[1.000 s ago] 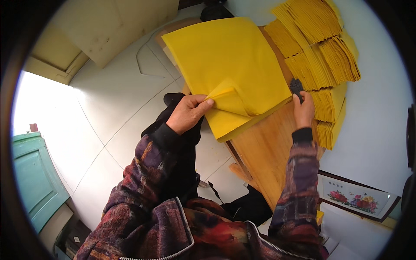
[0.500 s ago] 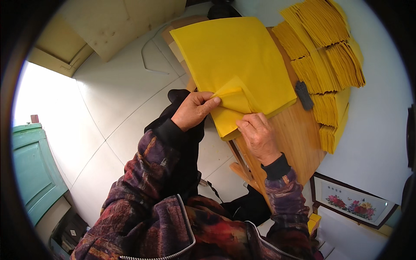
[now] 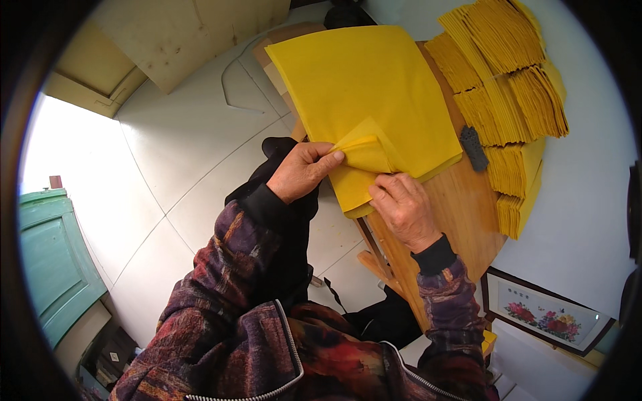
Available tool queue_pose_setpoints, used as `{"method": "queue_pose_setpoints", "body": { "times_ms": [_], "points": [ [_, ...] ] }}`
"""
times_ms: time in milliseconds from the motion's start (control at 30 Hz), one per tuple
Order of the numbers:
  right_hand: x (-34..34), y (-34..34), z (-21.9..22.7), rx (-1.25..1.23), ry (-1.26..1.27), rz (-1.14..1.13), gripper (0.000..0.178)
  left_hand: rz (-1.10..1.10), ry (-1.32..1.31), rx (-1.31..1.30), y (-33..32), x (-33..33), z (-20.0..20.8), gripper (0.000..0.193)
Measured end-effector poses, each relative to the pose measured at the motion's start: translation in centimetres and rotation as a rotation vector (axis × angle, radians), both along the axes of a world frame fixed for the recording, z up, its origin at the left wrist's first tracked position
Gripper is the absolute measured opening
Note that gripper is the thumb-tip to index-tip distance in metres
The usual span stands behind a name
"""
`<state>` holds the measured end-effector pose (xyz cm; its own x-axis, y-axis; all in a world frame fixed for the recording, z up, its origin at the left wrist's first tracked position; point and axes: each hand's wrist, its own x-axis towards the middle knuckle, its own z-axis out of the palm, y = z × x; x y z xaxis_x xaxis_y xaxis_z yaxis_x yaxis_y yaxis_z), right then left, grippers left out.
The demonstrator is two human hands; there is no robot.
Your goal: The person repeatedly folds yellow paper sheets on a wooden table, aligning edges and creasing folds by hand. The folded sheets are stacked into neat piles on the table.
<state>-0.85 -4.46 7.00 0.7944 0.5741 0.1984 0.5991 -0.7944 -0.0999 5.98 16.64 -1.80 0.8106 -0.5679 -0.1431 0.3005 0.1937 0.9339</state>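
A stack of large, thin yellow sheets (image 3: 364,80), which look like paper, lies on the wooden table in front of me. At its near left edge my left hand (image 3: 304,172) pinches a folded-over corner (image 3: 366,152) between thumb and fingers. The turned-up layer is sheer enough to show the yellow beneath. My right hand (image 3: 406,208) is closed at the near edge of the stack, with thumb and fingertips pinched on the sheet edge beside the fold. The fingers' undersides are hidden.
Tall bundles of folded yellow sheets (image 3: 498,93) stand along the table's right side. A dark grey knobbly object (image 3: 473,148) lies between them and the stack. The wooden tabletop (image 3: 461,214) shows at the right. A framed flower picture (image 3: 545,311) is at the lower right.
The view has shifted very slightly. Both hands keep their pinches on the yellow sheet, and the folded corner looks nearly the same.
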Motion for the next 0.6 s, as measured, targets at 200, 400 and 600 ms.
{"method": "queue_pose_setpoints", "body": {
  "times_ms": [200,400,600],
  "points": [
    [0.23,-0.08,0.04,0.067,0.042,-0.019,0.016,-0.032,0.001,-0.014,0.04,0.1,-0.12,0.037],
    [0.62,-0.01,0.42,0.199,0.167,-0.104,0.008,0.013,-0.035,-0.036,-0.07,-0.05,-0.04,0.035],
    [1.03,0.06,0.52,0.335,0.253,-0.163,0.009,-0.047,-0.027,-0.091,0.27,0.12,0.26,0.035]
  ]
}}
